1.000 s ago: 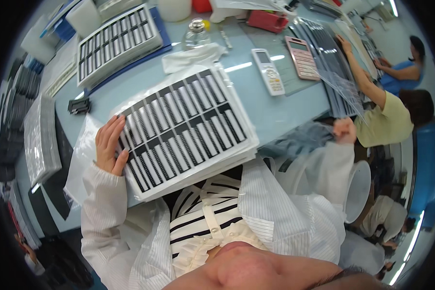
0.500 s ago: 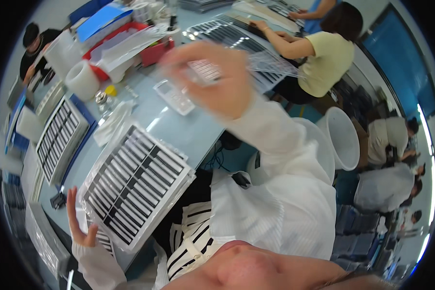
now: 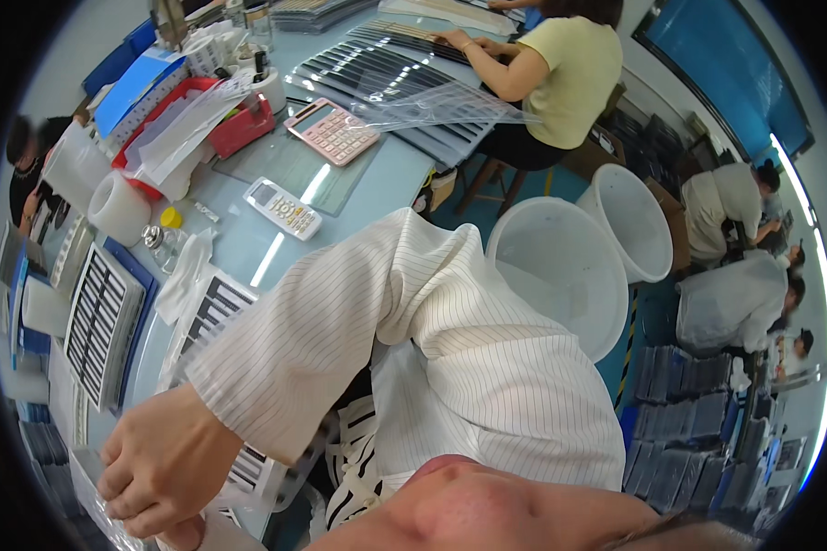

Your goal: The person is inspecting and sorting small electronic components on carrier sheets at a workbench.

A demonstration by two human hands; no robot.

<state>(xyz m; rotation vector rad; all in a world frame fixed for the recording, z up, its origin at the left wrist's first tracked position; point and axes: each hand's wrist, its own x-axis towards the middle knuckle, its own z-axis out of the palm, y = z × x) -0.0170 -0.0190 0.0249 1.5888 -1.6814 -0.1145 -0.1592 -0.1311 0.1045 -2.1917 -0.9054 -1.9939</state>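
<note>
My right hand (image 3: 164,461) reaches across to the lower left, its fingers curled together. What they hold, if anything, is hidden; clear plastic shows just beyond the knuckles. Below it, only a small part of my left hand (image 3: 186,533) shows, with its fingers covered. Under my right sleeve lies a plastic-covered stack of sheets (image 3: 213,308) with rows of black and white strips, mostly hidden by the arm. Farther left, a similar striped stack (image 3: 104,321) leans on a blue folder.
A white remote control (image 3: 283,208) and a pink calculator (image 3: 332,131) lie on the table beyond my arm. A glass bottle (image 3: 161,246), a plastic roll (image 3: 119,209) and a red bin (image 3: 239,129) stand left. White buckets (image 3: 560,275) are right. A co-worker (image 3: 551,83) handles sheets opposite.
My right hand has swung from above the table's middle down to the lower left, over my left hand. My left hand, spread beside the striped stack before, is now mostly covered.
</note>
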